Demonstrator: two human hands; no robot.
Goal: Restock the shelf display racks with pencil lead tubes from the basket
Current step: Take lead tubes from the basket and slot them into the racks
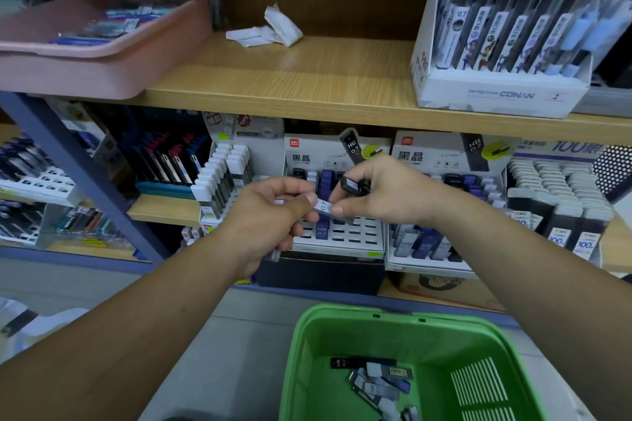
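While many slots of the HB 0.7 display rack (342, 240) at 12 o'clock stand unfilled and loose tubes (376, 384) lie in the green basket (342, 335) at 5 o'clock, your left hand (270, 215) grips a bundle of lead tubes (276, 254) and your right hand (379, 191) pinches a white 0.7 tube (323, 206) from it. Restocking looks to be partway done.

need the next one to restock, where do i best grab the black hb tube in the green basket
Probably best: come down from above and pinch the black HB tube across its long edges at mid-length, since it lies flat in the green basket, beside the pile.
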